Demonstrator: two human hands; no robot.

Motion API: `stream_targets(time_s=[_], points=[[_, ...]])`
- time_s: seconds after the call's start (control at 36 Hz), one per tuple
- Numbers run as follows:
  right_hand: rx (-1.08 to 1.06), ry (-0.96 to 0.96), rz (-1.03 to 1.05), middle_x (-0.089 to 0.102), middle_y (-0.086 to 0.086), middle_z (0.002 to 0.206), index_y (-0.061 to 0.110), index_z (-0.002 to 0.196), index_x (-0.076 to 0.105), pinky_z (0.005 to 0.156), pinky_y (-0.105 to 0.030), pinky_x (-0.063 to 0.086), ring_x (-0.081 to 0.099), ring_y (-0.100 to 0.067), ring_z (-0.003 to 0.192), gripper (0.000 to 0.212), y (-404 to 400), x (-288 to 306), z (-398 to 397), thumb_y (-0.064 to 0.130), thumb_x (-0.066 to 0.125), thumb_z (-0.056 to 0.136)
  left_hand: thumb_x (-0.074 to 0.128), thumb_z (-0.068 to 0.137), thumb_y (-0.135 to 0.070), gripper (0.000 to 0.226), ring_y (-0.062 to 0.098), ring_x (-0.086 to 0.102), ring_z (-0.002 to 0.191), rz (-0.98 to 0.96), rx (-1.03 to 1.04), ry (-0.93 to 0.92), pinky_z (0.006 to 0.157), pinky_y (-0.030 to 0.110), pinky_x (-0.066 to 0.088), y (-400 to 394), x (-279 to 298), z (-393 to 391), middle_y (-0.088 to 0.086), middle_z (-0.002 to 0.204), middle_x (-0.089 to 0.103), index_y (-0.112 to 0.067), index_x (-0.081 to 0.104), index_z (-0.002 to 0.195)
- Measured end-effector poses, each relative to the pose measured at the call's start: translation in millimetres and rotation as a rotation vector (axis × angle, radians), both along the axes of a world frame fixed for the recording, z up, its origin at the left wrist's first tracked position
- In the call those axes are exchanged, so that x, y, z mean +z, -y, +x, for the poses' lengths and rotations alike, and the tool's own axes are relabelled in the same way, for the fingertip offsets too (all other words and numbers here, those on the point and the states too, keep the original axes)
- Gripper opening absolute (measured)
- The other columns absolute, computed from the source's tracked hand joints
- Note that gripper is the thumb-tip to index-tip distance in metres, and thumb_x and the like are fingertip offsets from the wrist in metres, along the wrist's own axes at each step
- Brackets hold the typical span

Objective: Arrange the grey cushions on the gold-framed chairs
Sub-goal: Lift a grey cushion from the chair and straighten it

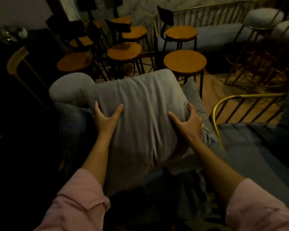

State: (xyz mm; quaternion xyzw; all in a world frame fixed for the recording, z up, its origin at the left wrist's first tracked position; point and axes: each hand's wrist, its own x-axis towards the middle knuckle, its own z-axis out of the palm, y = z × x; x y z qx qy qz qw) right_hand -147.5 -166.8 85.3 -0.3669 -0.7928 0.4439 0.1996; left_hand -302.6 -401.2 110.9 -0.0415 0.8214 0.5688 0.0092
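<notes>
Both hands grip one large grey cushion point(140, 117) at the centre of the view. The left hand point(105, 119) clasps the cushion's left edge: thumb spread across the top face, remaining fingers point(97, 107) wrapped around the side. The right hand point(188, 124) clasps the right edge in mirror fashion, thumb on the top face, fingers point(193, 110) curled over the side and pressed into the fabric. Both grips are partly closed on the cushion, and the fabric creases between them. Rolled pink sleeves point(83, 202) cover the upper forearms.

The cushion lies tilted, its far end toward 12 o'clock. A second grey cushion point(193, 92) protrudes from beneath it at 2 o'clock, touching it. A rounded grey bolster point(70, 87) sits just beside the far left corner at 10 o'clock.

A gold-framed chair point(223, 104) with a curved rail and vertical bars stands at 3 o'clock, near the right hand; its dark seat pad point(250, 147) extends toward 4 o'clock. Wooden stools point(184, 61) with black legs are grouped from 11 to 1 o'clock. Another gold frame point(17, 59) shows at 9 o'clock; the surrounding area is too dark to resolve.
</notes>
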Motion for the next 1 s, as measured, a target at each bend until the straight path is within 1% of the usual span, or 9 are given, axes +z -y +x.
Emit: stream_targets(time_s=[0.11, 0.19, 0.31, 0.44, 0.56, 0.61, 0.69, 0.83, 1.0], points=[[0.078, 0.167, 0.049, 0.046, -0.012, 0.148, 0.034, 0.151, 0.028, 0.118, -0.056, 0.020, 0.037, -0.035, 0.139, 0.098, 8, -27, -12, 0.080, 0.062, 0.072, 0.080, 0.067, -0.057, 0.114, 0.033, 0.031, 0.144, -0.001, -0.001, 0.158, 0.116, 0.050, 0.033, 19, -47, 9, 0.010, 0.161, 0.017, -0.034, 0.011, 0.155], [0.107, 0.265, 0.065, 0.038, -0.015, 0.153, 0.034, 0.154, 0.021, 0.119, -0.058, 0.014, 0.030, -0.037, 0.143, 0.103, 7, -38, -21, 0.085, 0.057, 0.072, 0.079, 0.067, -0.060, 0.115, 0.033, 0.029, 0.145, -0.039, -0.026, 0.172, 0.116, 0.051, 0.032, 23, -66, 10, 0.009, 0.162, 0.015, -0.035, 0.009, 0.154], [0.124, 0.322, 0.062, 0.028, -0.017, 0.159, 0.032, 0.157, 0.015, 0.120, -0.058, 0.008, 0.021, -0.038, 0.148, 0.103, 1, -39, -24, 0.085, 0.051, 0.076, 0.070, 0.065, -0.073, 0.116, 0.041, 0.022, 0.146, -0.220, 0.026, 0.228, 0.115, 0.059, 0.028, 10, -62, -2, 0.011, 0.164, 0.005, -0.038, 0.005, 0.154], [0.093, 0.278, 0.098, 0.029, -0.010, 0.161, 0.027, 0.158, 0.018, 0.120, -0.055, 0.013, 0.023, -0.035, 0.149, 0.100, -12, -32, -11, 0.077, 0.056, 0.081, 0.059, 0.076, -0.072, 0.102, 0.041, 0.007, 0.151, -0.418, 0.073, 0.064, 0.119, 0.060, 0.012, -25, -45, 6, 0.017, 0.164, 0.004, -0.024, 0.016, 0.155], [-0.005, 0.261, 0.108, 0.037, -0.013, 0.157, 0.021, 0.155, 0.029, 0.117, -0.056, 0.022, 0.031, -0.038, 0.144, 0.090, -40, -28, 18, 0.069, 0.058, 0.085, 0.059, 0.084, -0.059, 0.084, 0.037, 0.009, 0.151, -0.458, -0.107, -0.127, 0.121, 0.056, 0.006, -81, -26, 30, 0.015, 0.164, 0.009, -0.022, 0.027, 0.152], [-0.052, 0.274, 0.129, 0.043, -0.013, 0.151, 0.019, 0.151, 0.036, 0.113, -0.056, 0.027, 0.037, -0.039, 0.140, 0.089, -61, -24, 40, 0.072, 0.056, 0.082, 0.059, 0.084, -0.059, 0.082, 0.036, 0.017, 0.150, -0.450, -0.223, -0.182, 0.121, 0.054, 0.011, -115, -22, 42, 0.014, 0.164, 0.014, -0.022, 0.029, 0.151], [-0.151, 0.329, 0.157, 0.041, -0.014, 0.154, 0.015, 0.153, 0.034, 0.114, -0.053, 0.025, 0.033, -0.037, 0.143, 0.084, -99, -21, 80, 0.059, 0.063, 0.088, 0.059, 0.084, -0.058, 0.081, 0.035, 0.024, 0.147, -0.409, -0.414, -0.232, 0.116, 0.056, 0.026, -167, -21, 65, 0.012, 0.163, 0.017, -0.022, 0.029, 0.150], [-0.323, 0.385, 0.127, 0.037, -0.013, 0.157, 0.015, 0.154, 0.032, 0.113, -0.053, 0.027, 0.033, -0.038, 0.143, 0.078, -170, -14, 163, 0.048, 0.065, 0.091, 0.069, 0.086, -0.039, 0.076, 0.032, 0.032, 0.143, -0.191, -0.686, -0.170, 0.115, 0.044, 0.034, -253, -23, 113, 0.016, 0.156, 0.030, -0.011, 0.034, 0.148], [-0.548, 0.374, 0.059, 0.037, -0.013, 0.157, 0.017, 0.156, 0.027, 0.112, -0.057, 0.028, 0.032, -0.041, 0.142, 0.080, -253, -16, 268, 0.044, 0.067, 0.092, 0.074, 0.081, -0.034, 0.072, 0.036, 0.044, 0.134, -0.252, -0.804, -0.022, 0.110, 0.041, 0.038, -353, -51, 166, 0.020, 0.143, 0.045, -0.006, 0.044, 0.141]])
